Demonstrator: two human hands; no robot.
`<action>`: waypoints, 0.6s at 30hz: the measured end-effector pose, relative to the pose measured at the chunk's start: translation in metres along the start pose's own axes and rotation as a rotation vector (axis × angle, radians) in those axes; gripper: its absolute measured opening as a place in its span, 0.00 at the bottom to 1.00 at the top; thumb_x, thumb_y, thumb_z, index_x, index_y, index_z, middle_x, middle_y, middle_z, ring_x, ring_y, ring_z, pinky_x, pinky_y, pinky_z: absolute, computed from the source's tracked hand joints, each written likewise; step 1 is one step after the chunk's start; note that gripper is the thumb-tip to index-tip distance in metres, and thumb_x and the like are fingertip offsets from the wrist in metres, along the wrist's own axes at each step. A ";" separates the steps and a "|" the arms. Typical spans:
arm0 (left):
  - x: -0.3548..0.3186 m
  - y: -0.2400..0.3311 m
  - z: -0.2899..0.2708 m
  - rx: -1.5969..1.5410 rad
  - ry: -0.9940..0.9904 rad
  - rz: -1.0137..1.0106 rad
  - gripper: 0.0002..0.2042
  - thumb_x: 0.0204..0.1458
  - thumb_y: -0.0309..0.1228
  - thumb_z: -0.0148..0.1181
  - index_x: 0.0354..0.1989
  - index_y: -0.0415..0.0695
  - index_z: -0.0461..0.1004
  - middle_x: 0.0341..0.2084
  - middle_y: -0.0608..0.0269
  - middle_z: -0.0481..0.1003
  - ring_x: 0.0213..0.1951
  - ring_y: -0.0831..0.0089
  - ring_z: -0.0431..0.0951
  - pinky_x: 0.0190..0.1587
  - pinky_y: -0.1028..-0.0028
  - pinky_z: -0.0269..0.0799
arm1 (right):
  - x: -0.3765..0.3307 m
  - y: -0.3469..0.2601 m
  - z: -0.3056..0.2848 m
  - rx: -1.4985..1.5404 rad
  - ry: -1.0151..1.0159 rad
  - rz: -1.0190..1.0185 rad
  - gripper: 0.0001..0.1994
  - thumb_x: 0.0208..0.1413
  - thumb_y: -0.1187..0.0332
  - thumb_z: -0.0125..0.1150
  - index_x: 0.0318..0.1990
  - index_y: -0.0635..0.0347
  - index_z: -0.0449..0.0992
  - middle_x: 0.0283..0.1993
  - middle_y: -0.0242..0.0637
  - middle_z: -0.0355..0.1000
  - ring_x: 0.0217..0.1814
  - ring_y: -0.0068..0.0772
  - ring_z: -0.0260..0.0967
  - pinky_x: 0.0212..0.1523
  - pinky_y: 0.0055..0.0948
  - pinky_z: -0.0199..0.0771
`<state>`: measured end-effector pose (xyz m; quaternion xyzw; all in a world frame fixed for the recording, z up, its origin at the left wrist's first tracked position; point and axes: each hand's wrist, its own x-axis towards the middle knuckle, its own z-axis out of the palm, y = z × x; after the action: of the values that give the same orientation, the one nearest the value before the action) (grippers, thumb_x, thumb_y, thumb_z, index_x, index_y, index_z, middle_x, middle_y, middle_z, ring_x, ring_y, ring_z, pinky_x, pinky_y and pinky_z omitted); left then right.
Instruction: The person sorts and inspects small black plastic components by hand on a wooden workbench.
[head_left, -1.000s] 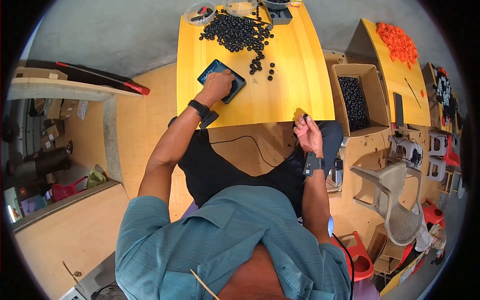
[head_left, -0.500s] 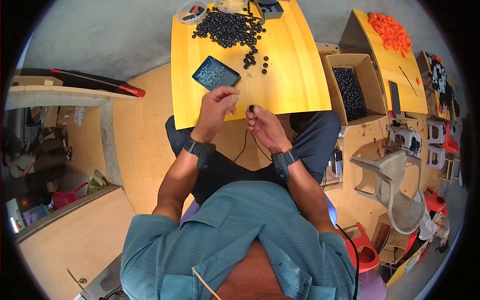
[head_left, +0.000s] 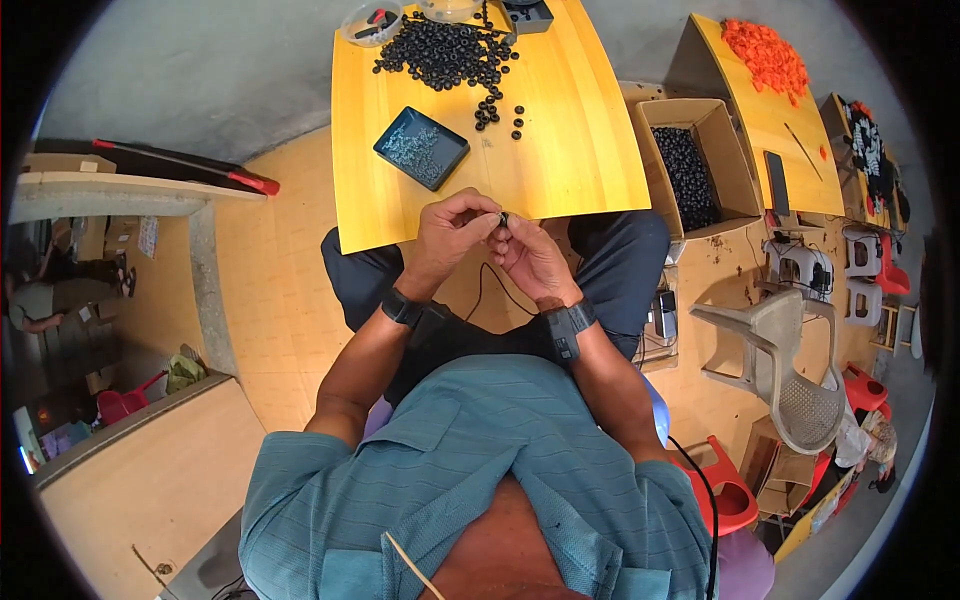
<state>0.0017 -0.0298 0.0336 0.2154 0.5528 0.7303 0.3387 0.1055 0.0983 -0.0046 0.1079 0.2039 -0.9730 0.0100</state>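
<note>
My left hand [head_left: 447, 238] and my right hand [head_left: 535, 258] meet just off the near edge of the yellow table [head_left: 560, 130]. A small round black ring [head_left: 503, 219] sits between the fingertips of my right hand. Against it my left hand closes in a pinch, and whatever tiny piece it holds is too small to make out. Beyond my hands lies a dark tray [head_left: 437, 182] with many small, thin bluish-grey pieces [head_left: 418, 150] in it. A heap of similar black rings [head_left: 440, 50] spreads over the far part of the table, with several loose ones trailing toward me.
Clear round tubs [head_left: 371, 24] and a grey box [head_left: 528, 16] stand at the table's far end. To the right is a cardboard box [head_left: 740, 150] full of black pieces. A second table [head_left: 805, 170] bears an orange pile [head_left: 766, 58]. A grey plastic chair [head_left: 775, 340] stands nearby.
My left hand has moved right and slightly down, bringing its pinched fingers to the black ring. My right hand still holds the ring. The view has shifted a little.
</note>
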 end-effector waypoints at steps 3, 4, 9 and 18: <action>-0.001 0.000 0.002 0.112 0.013 0.070 0.02 0.56 0.20 0.58 0.37 0.37 0.76 0.29 0.67 0.75 0.30 0.80 0.77 0.32 0.80 0.74 | -0.003 0.000 0.001 0.045 0.011 -0.004 0.10 0.63 0.61 0.58 0.40 0.58 0.76 0.33 0.25 0.70 0.34 0.19 0.64 0.36 0.22 0.66; -0.002 0.000 0.003 0.091 0.002 0.054 0.02 0.56 0.19 0.58 0.36 0.37 0.76 0.29 0.67 0.75 0.30 0.81 0.77 0.33 0.80 0.74 | -0.002 0.001 0.000 0.044 0.007 0.004 0.10 0.63 0.61 0.58 0.40 0.58 0.76 0.33 0.25 0.70 0.34 0.20 0.64 0.36 0.23 0.66; -0.004 -0.002 0.008 0.211 0.031 0.136 0.03 0.55 0.18 0.58 0.36 0.36 0.75 0.30 0.66 0.74 0.31 0.82 0.76 0.34 0.82 0.73 | -0.003 0.003 -0.004 0.062 0.003 0.001 0.10 0.63 0.61 0.58 0.39 0.58 0.75 0.32 0.25 0.70 0.34 0.20 0.64 0.36 0.24 0.66; -0.002 0.006 0.003 0.288 -0.103 0.005 0.03 0.54 0.18 0.59 0.36 0.35 0.75 0.30 0.66 0.75 0.31 0.83 0.76 0.35 0.83 0.72 | -0.009 0.005 -0.011 0.060 0.072 0.005 0.10 0.63 0.62 0.58 0.40 0.59 0.76 0.33 0.26 0.72 0.34 0.21 0.64 0.36 0.24 0.65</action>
<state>0.0034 -0.0297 0.0403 0.3005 0.6331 0.6323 0.3303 0.1166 0.0980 -0.0146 0.1438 0.1744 -0.9741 0.0017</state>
